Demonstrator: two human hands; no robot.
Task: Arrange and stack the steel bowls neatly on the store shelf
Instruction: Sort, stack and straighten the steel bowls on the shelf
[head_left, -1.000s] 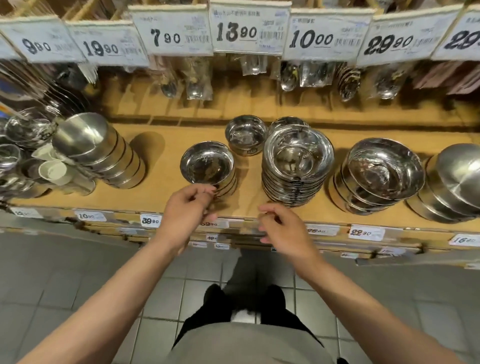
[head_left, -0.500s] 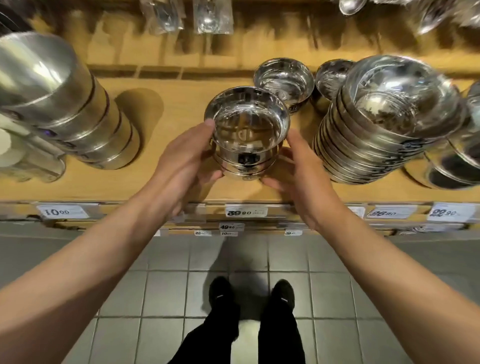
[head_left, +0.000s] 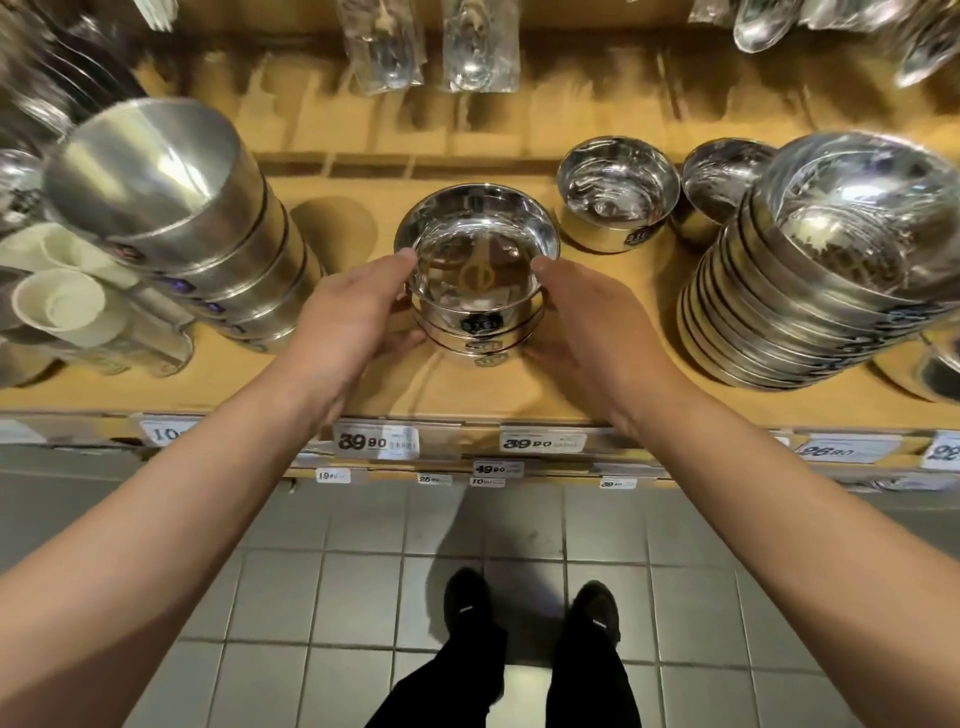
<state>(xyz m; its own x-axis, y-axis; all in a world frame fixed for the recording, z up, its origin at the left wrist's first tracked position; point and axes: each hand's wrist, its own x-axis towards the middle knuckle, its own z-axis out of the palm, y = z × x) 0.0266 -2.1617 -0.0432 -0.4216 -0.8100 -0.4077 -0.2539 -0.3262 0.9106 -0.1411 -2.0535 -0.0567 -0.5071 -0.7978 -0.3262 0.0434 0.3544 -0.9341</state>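
A short stack of steel bowls (head_left: 475, 270) stands on the wooden shelf (head_left: 467, 395) in the middle. My left hand (head_left: 348, 322) grips its left side, thumb up at the rim. My right hand (head_left: 582, 322) grips its right side the same way. Behind and to the right sits a single small steel bowl (head_left: 618, 192), with another small bowl (head_left: 719, 182) beside it. A tall leaning stack of wide bowls (head_left: 821, 280) fills the right. A tilted stack of bowls lying bottom-up (head_left: 176, 208) is at the left.
White cups (head_left: 62, 306) lie at the far left. Bagged spoons (head_left: 431, 41) hang at the back. Price tags (head_left: 376, 441) line the shelf's front edge. Grey floor tiles and my black shoes (head_left: 530, 608) are below.
Both hands went from hovering near the shelf edge to gripping the small stack from both sides. The stack now sits a little lower and further left of the single bowl; the view moved closer.
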